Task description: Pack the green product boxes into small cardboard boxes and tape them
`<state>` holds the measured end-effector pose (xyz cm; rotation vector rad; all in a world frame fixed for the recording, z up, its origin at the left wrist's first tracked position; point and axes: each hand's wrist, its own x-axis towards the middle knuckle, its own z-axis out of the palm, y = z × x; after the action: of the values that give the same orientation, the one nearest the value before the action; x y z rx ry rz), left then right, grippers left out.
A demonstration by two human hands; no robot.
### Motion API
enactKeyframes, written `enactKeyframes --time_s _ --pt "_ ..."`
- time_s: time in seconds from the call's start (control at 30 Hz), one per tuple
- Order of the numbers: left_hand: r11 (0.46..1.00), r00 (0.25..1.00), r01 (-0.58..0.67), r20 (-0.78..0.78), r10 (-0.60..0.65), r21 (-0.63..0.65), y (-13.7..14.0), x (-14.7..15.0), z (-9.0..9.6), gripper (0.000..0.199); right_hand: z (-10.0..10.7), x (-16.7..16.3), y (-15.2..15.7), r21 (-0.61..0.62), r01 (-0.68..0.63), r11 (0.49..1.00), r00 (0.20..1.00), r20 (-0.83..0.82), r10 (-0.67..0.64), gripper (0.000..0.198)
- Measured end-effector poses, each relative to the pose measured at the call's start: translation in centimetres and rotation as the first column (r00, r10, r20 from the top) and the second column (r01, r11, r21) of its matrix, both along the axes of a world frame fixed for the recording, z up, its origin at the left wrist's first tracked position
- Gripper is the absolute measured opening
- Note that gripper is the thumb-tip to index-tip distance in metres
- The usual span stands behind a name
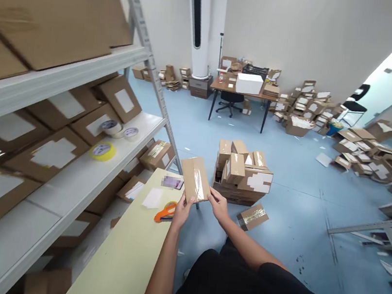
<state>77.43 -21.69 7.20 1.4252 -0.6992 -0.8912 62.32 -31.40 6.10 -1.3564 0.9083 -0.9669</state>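
Observation:
Between my two hands is a small cardboard box (191,178), with clear shiny tape running down its face. My left hand (182,210) grips its lower left edge, thumb on the face. At the lower right corner, my right hand (218,203) holds it with fingers closed. The box hangs above the floor, just off the end of a pale yellow table (122,249). On that table, near my left hand, lie an orange tape dispenser (165,212), a white sheet of paper (152,198) and a phone-like flat thing (173,182), partly blurred.
Beyond my hands, a large carton (255,179) is heaped with small boxes; a taped box (252,217) lies on the floor beside it. Metal shelving (45,193) at left holds cartons and tape rolls (103,151). A desk (241,93) and box piles (375,156) stand farther back.

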Motion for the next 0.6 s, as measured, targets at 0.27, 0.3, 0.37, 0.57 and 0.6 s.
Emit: enactKeyframes --time_s 0.27,0.3,0.37,0.57,0.6 --pt "0.963 0.965 0.253 -0.051 -0.258 -0.096 -21.5 -9.1 -0.1 0.070 0.5 -10.4 -17.0 0.032 0.252 0.967 0.966 0.057 -0.253 0.061" --pt "0.957 0.960 0.270 -0.050 -0.276 -0.102 -24.2 -10.2 -0.2 0.069 0.2 -11.6 -19.3 0.039 0.262 0.964 0.962 0.065 -0.265 0.061" --pt "0.952 0.956 0.287 -0.030 -0.292 -0.101 -29.6 -12.2 -0.7 0.066 -0.7 -13.7 -23.8 0.049 0.290 0.956 0.953 0.076 -0.293 0.062" --pt "0.931 0.931 0.362 0.018 -0.363 0.040 -43.4 -17.0 -3.5 0.059 -5.9 -18.3 -36.3 0.080 0.429 0.900 0.903 -0.019 -0.429 0.063" --pt "0.925 0.926 0.377 0.015 -0.378 0.057 -45.2 -17.7 -4.2 0.058 -6.9 -18.9 -38.2 0.080 0.444 0.892 0.896 -0.054 -0.441 0.063"
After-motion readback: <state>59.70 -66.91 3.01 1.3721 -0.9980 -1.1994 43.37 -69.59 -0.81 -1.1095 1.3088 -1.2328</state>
